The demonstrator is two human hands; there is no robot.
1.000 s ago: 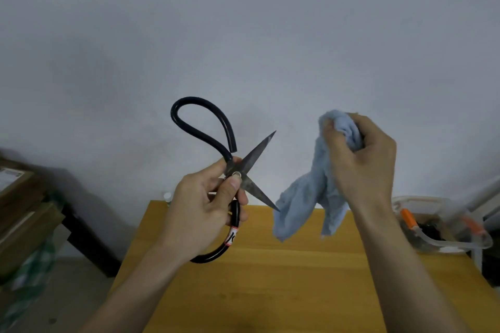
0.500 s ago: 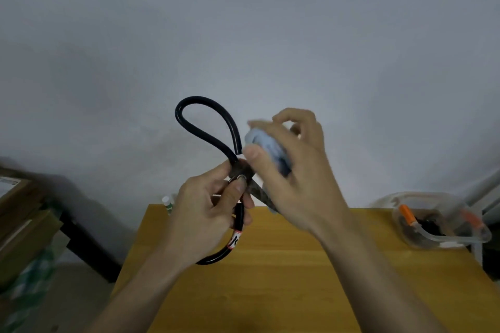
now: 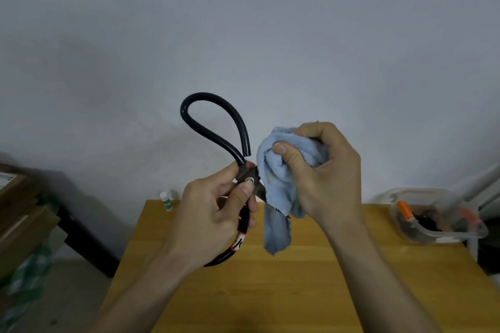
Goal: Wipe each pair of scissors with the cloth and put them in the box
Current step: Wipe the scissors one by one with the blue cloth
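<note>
Above the yellow wooden desk [image 3: 311,292], the left hand [image 3: 216,213] grips a pair of large scissors with looped black handles [image 3: 213,127], its thumb pressed at the metal pivot and its fingers curled round the lower handle loop. One handle loop stands up above the hand; the other curves down below it and carries a small white and red label. The right hand [image 3: 322,176] is curled round a bunched light-blue terry cloth [image 3: 278,184], thumb pinching it from the front, and holds it wrapped over the blades just beside the pivot, so the blades are hidden. A tail of the cloth hangs down towards the desk. A clear plastic box [image 3: 435,224] holding orange-handled items sits at the desk's far right edge. A small white bottle with a green label [image 3: 166,201] stands at the far left corner.
</note>
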